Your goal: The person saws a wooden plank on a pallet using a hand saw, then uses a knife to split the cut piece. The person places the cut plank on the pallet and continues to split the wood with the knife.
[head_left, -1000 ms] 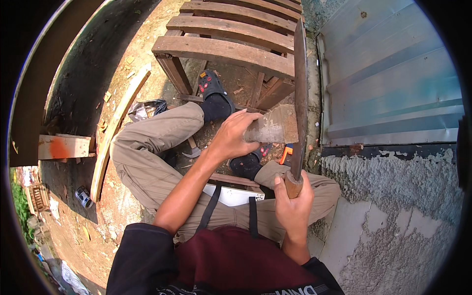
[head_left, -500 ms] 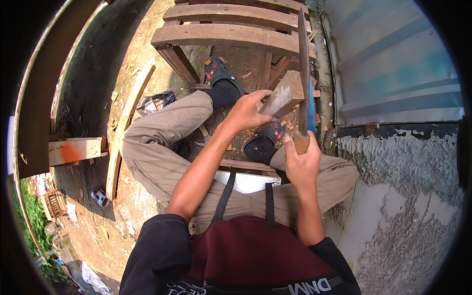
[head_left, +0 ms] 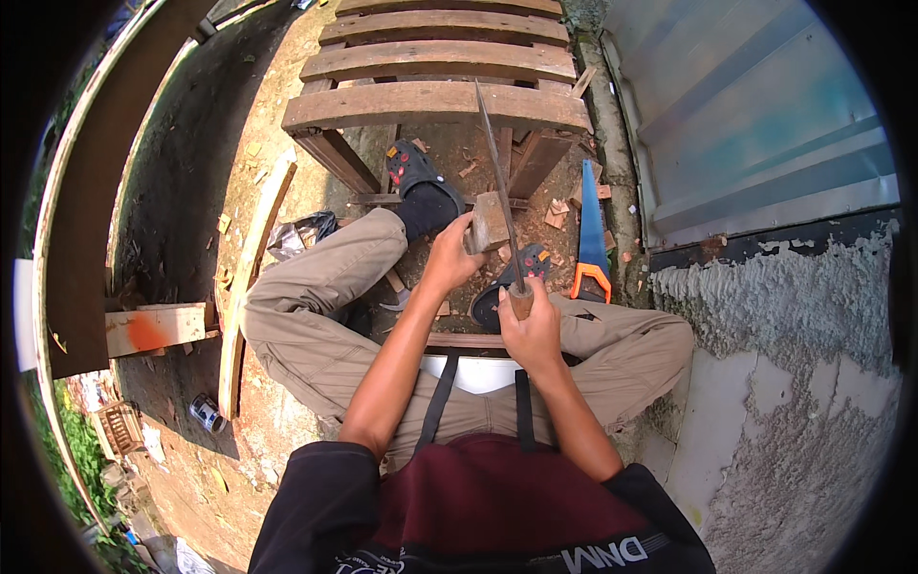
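The person is sitting on the ground with knees spread, and the left hand [head_left: 448, 256] is closing around a small wooden block [head_left: 490, 220], keeping it upright between the two sandalled feet, just in front of a slatted wooden pallet [head_left: 435, 100]. The right hand [head_left: 531, 325] is wrapping tightly around the wooden handle of a long machete [head_left: 499, 191], whose blade is pointing up and away, its edge lying against the right side of the block. This looks like the shaving or splitting step, with the blade being lined up on the wood. The next stroke is calling for a firm hold on the block and left fingers kept clear of the edge. A blue handsaw [head_left: 591, 234] with an orange handle is lying unused on the ground to the right, beside scattered wood chips [head_left: 557, 209].
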The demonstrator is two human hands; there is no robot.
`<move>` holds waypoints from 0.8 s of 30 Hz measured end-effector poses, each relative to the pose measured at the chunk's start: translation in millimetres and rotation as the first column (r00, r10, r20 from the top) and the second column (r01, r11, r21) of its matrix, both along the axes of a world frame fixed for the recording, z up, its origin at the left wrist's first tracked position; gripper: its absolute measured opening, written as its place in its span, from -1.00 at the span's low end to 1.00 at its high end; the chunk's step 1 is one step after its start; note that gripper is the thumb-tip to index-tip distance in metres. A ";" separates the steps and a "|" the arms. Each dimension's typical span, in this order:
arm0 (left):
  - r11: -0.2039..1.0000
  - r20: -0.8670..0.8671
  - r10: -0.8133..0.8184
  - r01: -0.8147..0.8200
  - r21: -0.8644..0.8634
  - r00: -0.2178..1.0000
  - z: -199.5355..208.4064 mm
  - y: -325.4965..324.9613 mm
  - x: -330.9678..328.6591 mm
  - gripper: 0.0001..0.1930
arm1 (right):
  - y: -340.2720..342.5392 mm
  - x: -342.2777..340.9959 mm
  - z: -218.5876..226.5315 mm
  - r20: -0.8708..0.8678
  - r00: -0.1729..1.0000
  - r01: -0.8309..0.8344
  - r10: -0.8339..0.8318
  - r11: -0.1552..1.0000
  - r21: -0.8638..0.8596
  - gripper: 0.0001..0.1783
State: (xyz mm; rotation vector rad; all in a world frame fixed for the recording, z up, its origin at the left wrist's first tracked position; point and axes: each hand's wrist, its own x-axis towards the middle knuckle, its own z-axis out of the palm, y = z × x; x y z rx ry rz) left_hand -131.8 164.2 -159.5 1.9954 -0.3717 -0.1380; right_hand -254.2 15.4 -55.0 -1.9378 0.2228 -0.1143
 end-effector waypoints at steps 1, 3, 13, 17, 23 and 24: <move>1.000 0.007 0.002 -0.002 0.009 1.000 11.2 -2.0 5.2 -0.17 | 0.1 5.7 4.8 0.020 1.000 -0.001 0.001 1.000 0.001 -0.79; 1.000 0.052 0.021 -0.022 0.015 0.998 40.5 -4.7 4.7 -0.26 | -3.4 3.7 35.8 0.022 1.000 -0.008 0.009 0.999 -0.033 -0.79; 0.998 0.065 0.057 -0.058 0.012 0.996 41.6 -4.9 -16.8 0.06 | -12.7 -13.4 2.4 -0.104 0.994 -0.023 0.021 1.000 -0.021 -0.79; 0.995 0.001 0.094 -0.094 -0.027 0.996 7.7 -9.9 -9.7 -0.07 | -12.8 1.6 0.2 -0.027 0.999 -0.026 0.026 1.000 -0.006 -0.77; 0.995 0.017 0.075 -0.074 -0.070 0.997 78.3 -15.2 -10.9 -0.36 | -12.3 -12.0 65.0 0.006 0.999 -0.051 0.051 0.998 -0.040 -0.73; 0.993 0.029 0.077 -0.074 -0.092 0.997 91.6 -12.7 -15.9 -0.38 | -9.3 -19.5 81.3 0.009 1.000 -0.018 0.018 1.000 -0.005 -0.77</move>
